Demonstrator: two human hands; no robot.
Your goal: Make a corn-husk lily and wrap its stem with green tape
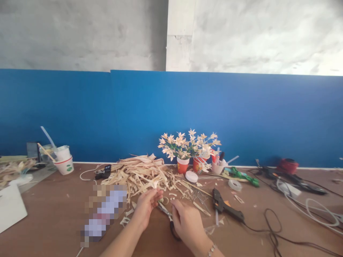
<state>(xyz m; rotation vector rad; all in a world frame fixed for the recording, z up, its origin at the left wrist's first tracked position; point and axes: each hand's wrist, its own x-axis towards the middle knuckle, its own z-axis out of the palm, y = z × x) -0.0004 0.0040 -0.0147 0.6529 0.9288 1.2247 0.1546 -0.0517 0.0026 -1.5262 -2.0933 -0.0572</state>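
My left hand (147,207) is closed in a pinch, with a pale petal-like husk piece (154,185) at its fingertips. To its right, my right hand (188,219) has its thumb and fingers pressed together; anything between them is too small to make out. Scissors (165,210) with dark handles lie on the table between the hands, partly covered by the right one. Just beyond the hands spreads a heap of dry husk strips (142,173), with small offcuts around it.
Husk flowers (182,142) stand in a red paper cup (183,166) and a second red cup (197,165). A black glue gun (226,207) trails its cable rightward. Left are a blurred-out object (104,212) and a white cup (64,166). A blue partition (134,114) runs behind.
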